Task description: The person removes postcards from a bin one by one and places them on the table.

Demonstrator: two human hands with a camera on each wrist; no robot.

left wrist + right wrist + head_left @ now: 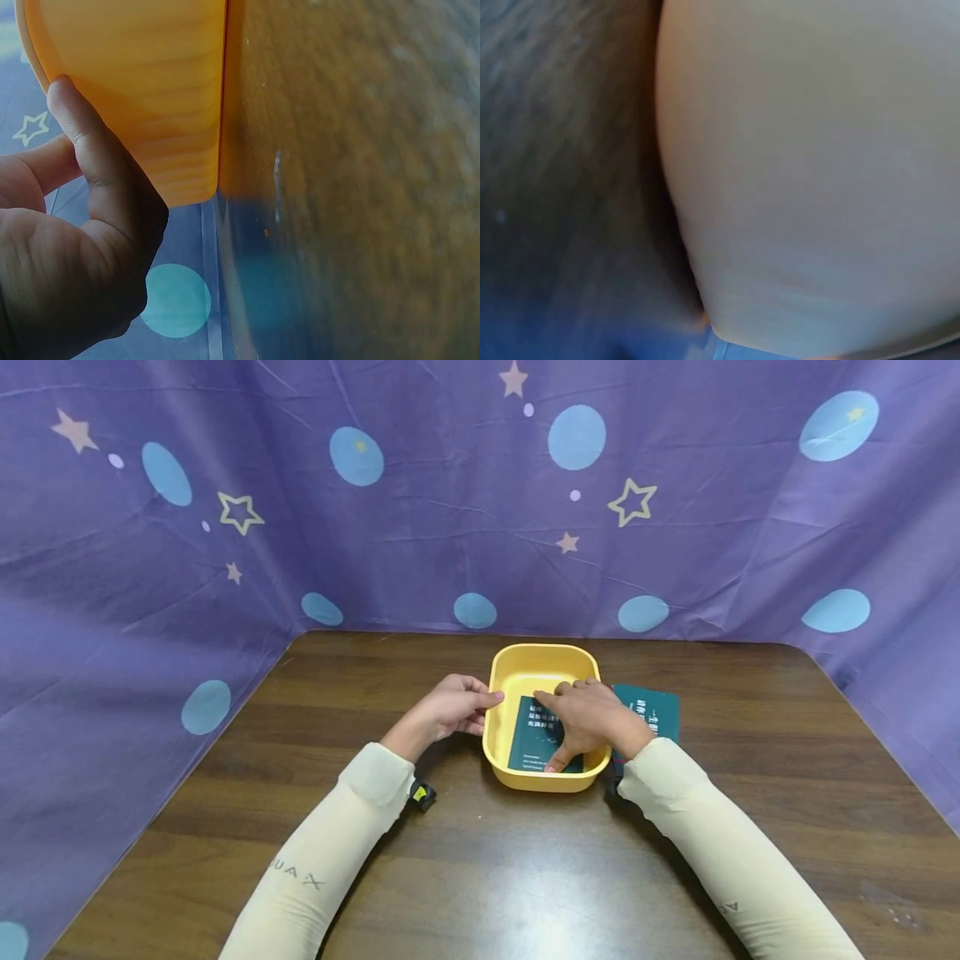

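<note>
A yellow plastic bin (543, 783) with rounded corners stands on the table. My left hand (456, 703) grips its left rim, thumb over the edge and the other fingers outside; the left wrist view shows the thumb against the bin's wall (157, 97). Inside the bin lies a dark green book (528, 739) with white lettering. Reaching in from the right, my right hand (588, 717) holds this book, thumb near its front edge and index finger at its far edge. The palm covers the book's right part. No fingers show in the right wrist view.
Another green book (666, 710) lies on the table just right of the bin, partly under the right wrist. The brown wooden table (480, 868) ends at a purple patterned curtain (420, 527). A pale curved surface (810, 165), too close to identify, fills much of the right wrist view.
</note>
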